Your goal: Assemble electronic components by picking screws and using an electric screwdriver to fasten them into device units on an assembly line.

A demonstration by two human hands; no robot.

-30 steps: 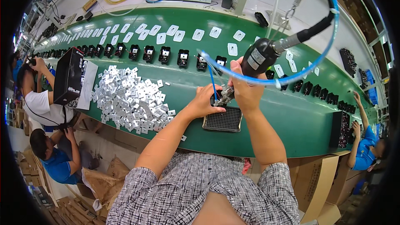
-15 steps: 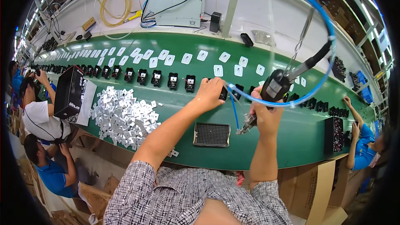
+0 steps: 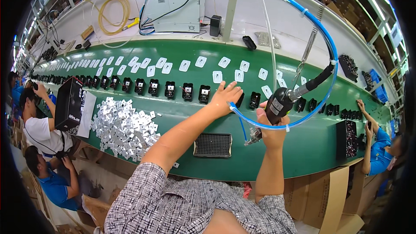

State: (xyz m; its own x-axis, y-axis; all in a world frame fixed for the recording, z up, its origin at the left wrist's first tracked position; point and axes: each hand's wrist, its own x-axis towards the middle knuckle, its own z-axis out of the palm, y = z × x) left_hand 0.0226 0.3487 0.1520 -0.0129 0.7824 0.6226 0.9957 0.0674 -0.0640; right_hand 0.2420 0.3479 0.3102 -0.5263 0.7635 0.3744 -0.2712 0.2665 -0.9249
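My right hand (image 3: pixel 274 135) is closed around a black power screwdriver (image 3: pixel 277 106), which hangs from a coil spring (image 3: pixel 310 45) and a looped blue air hose (image 3: pixel 333 43). A small metal fitting (image 3: pixel 255 137) with a thin blue tube sticks out beside that hand. My left hand (image 3: pixel 224 100) is stretched over the row of black housings, fingers spread. One housing under it is partly hidden, and contact is unclear. Just left of the hand stands a black housing (image 3: pixel 204 94) with a silver plate inside; another black housing (image 3: pixel 255 100) stands between my hands.
A heap of silver metal plates (image 3: pixel 125 125) lies left of my arm. Near me sits a grid-bottomed tray (image 3: pixel 212 145). White cards (image 3: pixel 200 62) lie behind the housings. A black box (image 3: pixel 71 104) stands at left, a white machine (image 3: pixel 173 8) at the back. Co-workers sit on both sides.
My left hand has opened its fingers, which were curled at a housing. The housings, cards and tray appear shifted as the view moved. My right hand still grips the screwdriver, now a little lower.
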